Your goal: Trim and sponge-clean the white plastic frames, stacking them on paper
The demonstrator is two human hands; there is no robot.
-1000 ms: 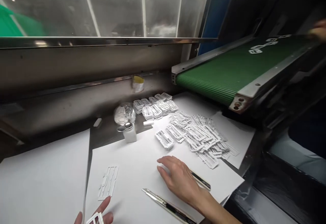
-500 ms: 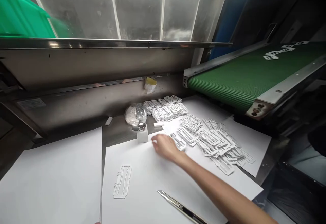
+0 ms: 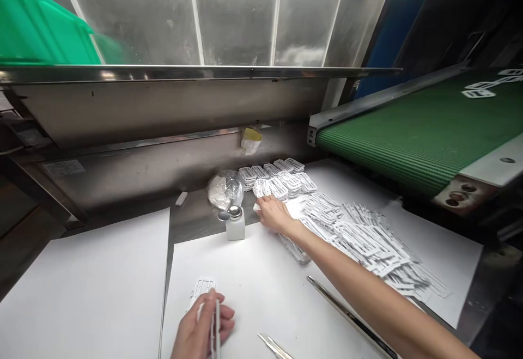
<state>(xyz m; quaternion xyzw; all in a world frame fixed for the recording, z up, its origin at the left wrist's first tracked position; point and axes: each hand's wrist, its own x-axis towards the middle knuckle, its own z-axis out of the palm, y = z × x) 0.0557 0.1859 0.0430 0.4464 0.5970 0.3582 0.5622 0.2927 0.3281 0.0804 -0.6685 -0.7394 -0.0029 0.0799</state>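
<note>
My left hand [image 3: 200,323], low in the view, has its thumb and fingers closed on a slim white plastic frame [image 3: 217,323] held on edge. Another white slotted frame [image 3: 203,285] shows just beyond the fingers, over the white sheet [image 3: 245,277]. My right hand [image 3: 274,213] is stretched out to the back of the sheet, its fingertips pinched on a small white block [image 3: 256,207]. Left of it stands a white bottle [image 3: 236,228] with a metal pump top. Under my right wrist lies a stack of frames [image 3: 296,250], partly hidden.
A heap of white frames [image 3: 376,244] spreads at right, neat stacks [image 3: 281,179] behind. A knife blade [image 3: 272,344] and a slim metal tool [image 3: 343,312] lie in front. A clear bag [image 3: 225,189] sits by the back wall. A green conveyor [image 3: 392,141] overhangs the right side.
My left hand has come into view at the frame on the sheet. My right hand has moved slightly back and right, onto the small white block. The camera view has shifted left.
</note>
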